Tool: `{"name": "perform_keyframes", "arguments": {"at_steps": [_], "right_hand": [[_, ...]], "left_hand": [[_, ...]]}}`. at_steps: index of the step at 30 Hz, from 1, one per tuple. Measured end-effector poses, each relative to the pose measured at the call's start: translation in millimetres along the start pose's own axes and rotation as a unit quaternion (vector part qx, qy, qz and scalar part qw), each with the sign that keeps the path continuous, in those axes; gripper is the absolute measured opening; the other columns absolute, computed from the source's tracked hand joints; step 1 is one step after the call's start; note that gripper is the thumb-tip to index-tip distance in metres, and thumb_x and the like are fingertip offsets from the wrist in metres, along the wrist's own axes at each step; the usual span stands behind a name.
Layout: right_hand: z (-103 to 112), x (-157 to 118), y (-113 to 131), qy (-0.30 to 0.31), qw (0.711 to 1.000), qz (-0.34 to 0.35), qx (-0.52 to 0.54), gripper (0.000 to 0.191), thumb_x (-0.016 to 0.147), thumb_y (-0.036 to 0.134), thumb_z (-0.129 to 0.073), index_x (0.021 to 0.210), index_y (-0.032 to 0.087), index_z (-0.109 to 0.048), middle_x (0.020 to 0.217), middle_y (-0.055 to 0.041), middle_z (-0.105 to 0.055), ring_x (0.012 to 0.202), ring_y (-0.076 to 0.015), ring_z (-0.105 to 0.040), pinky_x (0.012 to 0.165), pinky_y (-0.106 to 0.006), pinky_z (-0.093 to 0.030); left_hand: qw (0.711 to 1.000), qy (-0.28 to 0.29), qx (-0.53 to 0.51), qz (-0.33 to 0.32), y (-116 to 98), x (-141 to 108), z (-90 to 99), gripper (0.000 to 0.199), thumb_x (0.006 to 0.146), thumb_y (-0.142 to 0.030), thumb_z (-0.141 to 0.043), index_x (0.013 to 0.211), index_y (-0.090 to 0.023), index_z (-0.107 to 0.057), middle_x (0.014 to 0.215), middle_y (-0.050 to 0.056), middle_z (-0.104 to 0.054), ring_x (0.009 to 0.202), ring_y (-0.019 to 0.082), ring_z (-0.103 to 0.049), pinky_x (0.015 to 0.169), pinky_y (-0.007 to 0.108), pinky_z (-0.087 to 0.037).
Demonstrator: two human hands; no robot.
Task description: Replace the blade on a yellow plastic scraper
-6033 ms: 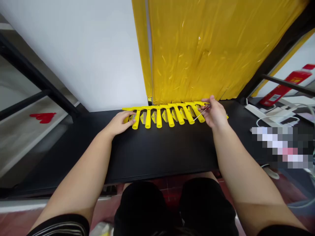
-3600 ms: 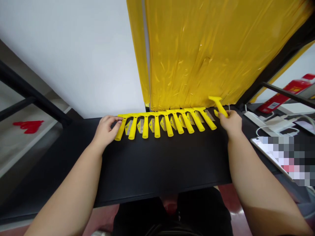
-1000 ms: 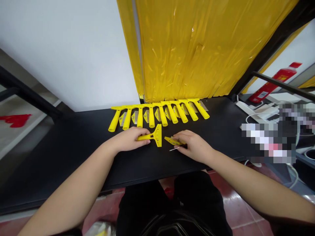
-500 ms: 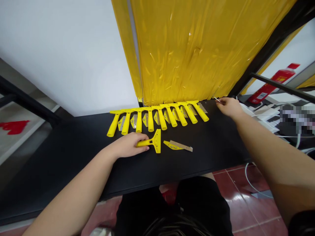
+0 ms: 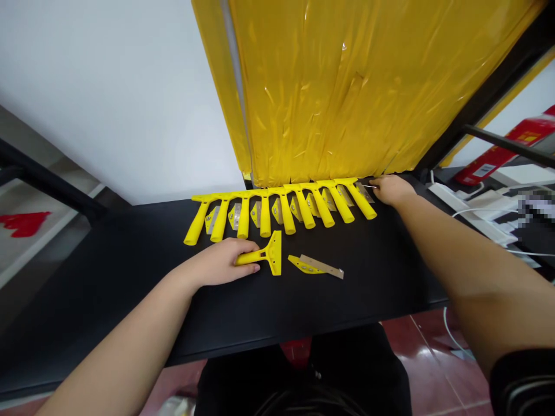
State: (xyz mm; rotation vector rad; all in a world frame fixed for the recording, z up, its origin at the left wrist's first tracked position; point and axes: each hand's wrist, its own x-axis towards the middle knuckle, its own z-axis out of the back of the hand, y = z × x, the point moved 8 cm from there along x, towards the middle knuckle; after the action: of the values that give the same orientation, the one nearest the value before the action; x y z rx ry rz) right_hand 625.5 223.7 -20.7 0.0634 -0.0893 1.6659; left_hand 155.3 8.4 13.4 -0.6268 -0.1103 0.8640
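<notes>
Lighting: even, moderately bright; source out of view. White panel (image 5: pixel 130 86): flat pale grey. Yellow plastic film (image 5: pixel 312 86): thin bright glints along creases. Red floor tiles (image 5: pixel 433 372): whitish glare, lower right. Left-hand shelf (image 5: pixel 65 202): dim, soft. Row of yellow scrapers (image 5: pixel 286 215): outlines legible, fine detail soft. Margins: wide-angle stretching. Right edge: pixelated patch (image 5: pixel 535 211).

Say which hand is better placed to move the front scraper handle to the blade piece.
Left hand, probably: it holds the scraper handle, whose head faces the blade piece; the right hand is at the right end of the scraper row.
</notes>
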Motion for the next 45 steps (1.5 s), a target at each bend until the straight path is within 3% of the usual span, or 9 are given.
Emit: {"name": "perform_keyframes", "arguments": {"at_steps": [9, 13, 18, 22, 25, 32, 35, 39, 45], "right_hand": [[20.0, -88.8, -15.8, -0.033, 0.996, -0.07, 0.041, 0.018, 0.091, 0.023, -0.065, 0.092, 0.014, -0.081, 0.095, -0.0193, -0.075, 0.076, -0.0237, -0.062, 0.073, -0.039, -0.044], [36.2, -132.7, 3.4, -0.048, 0.993, -0.084, 0.071, 0.021, 0.094, 0.032, -0.065, 0.095, 0.017, -0.079, 0.089, -0.017, -0.076, 0.071, -0.0239, -0.061, 0.068, -0.039, -0.044], [55.1, -163.9, 126.8, 0.005, 0.945, 0.119, 0.303, 0.027, 0.095, 0.045, -0.065, 0.094, 0.022, -0.078, 0.086, -0.0052, -0.078, 0.074, -0.0213, -0.068, 0.069, -0.033, -0.05], [55.0, -172.2, 222.1, 0.079, 0.935, 0.235, 0.253, 0.016, 0.095, 0.028, -0.065, 0.087, 0.022, -0.078, 0.082, -0.0038, -0.076, 0.072, -0.0194, -0.067, 0.068, -0.032, -0.049], [61.1, -166.2, 252.5, 0.112, 0.931, 0.25, 0.241, 0.012, 0.091, 0.021, -0.069, 0.09, 0.022, -0.08, 0.087, -0.0043, -0.079, 0.078, -0.0204, -0.07, 0.072, -0.034, -0.05], [103.8, -142.2, 248.6, 0.105, 0.833, 0.277, 0.466, 0.025, 0.095, 0.039, -0.069, 0.112, 0.021, -0.073, 0.091, -0.0029, -0.073, 0.076, -0.016, -0.065, 0.068, -0.03, -0.05], [93.5, -135.1, 228.8, 0.11, 0.782, 0.241, 0.564, 0.021, 0.098, 0.04, -0.064, 0.108, 0.021, -0.065, 0.091, -0.0009, -0.066, 0.071, -0.0127, -0.06, 0.065, -0.028, -0.05], [64.6, -141.2, 221.6, 0.168, 0.821, 0.269, 0.474, 0.019, 0.099, 0.037, -0.062, 0.101, 0.02, -0.069, 0.099, -0.0041, -0.066, 0.073, -0.0129, -0.061, 0.066, -0.029, -0.053], [52.7, -145.4, 233.5, 0.136, 0.913, 0.293, 0.251, 0.019, 0.091, 0.019, -0.065, 0.099, 0.023, -0.081, 0.09, -0.0043, -0.071, 0.071, -0.0156, -0.061, 0.064, -0.029, -0.048]], "left_hand": [[1.0, 0.001, 0.019, -0.001, -0.7, -1.5, -1.0, 0.034, 0.098, -0.054, -0.061, 0.11, -0.024, -0.072, 0.102, 0.006, -0.073, 0.088, 0.023, -0.067, 0.078, 0.034, -0.05], [1.0, -0.002, 0.027, -0.013, -4.7, -1.9, -0.5, 0.035, 0.099, -0.054, -0.06, 0.114, -0.023, -0.071, 0.108, 0.006, -0.073, 0.094, 0.023, -0.067, 0.084, 0.035, -0.05], [0.999, -0.01, 0.037, -0.02, -4.8, -1.1, -0.1, 0.037, 0.098, -0.055, -0.061, 0.113, -0.022, -0.07, 0.11, 0.007, -0.072, 0.099, 0.025, -0.067, 0.087, 0.037, -0.05], [0.999, -0.011, 0.031, -0.013, -1.3, -1.4, -0.4, 0.037, 0.098, -0.056, -0.061, 0.109, -0.022, -0.069, 0.103, 0.006, -0.072, 0.09, 0.023, -0.065, 0.081, 0.035, -0.049], [1.0, -0.011, 0.026, -0.013, -1.1, -2.2, -0.2, 0.036, 0.097, -0.055, -0.062, 0.107, -0.022, -0.07, 0.099, 0.006, -0.071, 0.086, 0.021, -0.064, 0.078, 0.034, -0.048], [1.0, -0.016, 0.019, -0.01, -1.4, -1.5, 1.1, 0.039, 0.096, -0.058, -0.062, 0.109, -0.022, -0.067, 0.096, 0.004, -0.07, 0.079, 0.02, -0.062, 0.071, 0.032, -0.045], [1.0, -0.014, 0.023, -0.002, -1.0, -1.0, 1.2, 0.039, 0.096, -0.058, -0.062, 0.11, -0.022, -0.065, 0.097, 0.004, -0.069, 0.079, 0.019, -0.062, 0.071, 0.032, -0.045], [1.0, -0.009, 0.019, 0.0, -0.2, -1.7, 0.5, 0.037, 0.096, -0.058, -0.061, 0.106, -0.022, -0.065, 0.095, 0.003, -0.069, 0.079, 0.019, -0.062, 0.071, 0.032, -0.045], [1.0, -0.008, 0.009, 0.004, 3.2, -3.3, -0.2, 0.034, 0.097, -0.055, -0.062, 0.105, -0.023, -0.067, 0.096, 0.004, -0.07, 0.079, 0.02, -0.062, 0.072, 0.033, -0.046]]}}
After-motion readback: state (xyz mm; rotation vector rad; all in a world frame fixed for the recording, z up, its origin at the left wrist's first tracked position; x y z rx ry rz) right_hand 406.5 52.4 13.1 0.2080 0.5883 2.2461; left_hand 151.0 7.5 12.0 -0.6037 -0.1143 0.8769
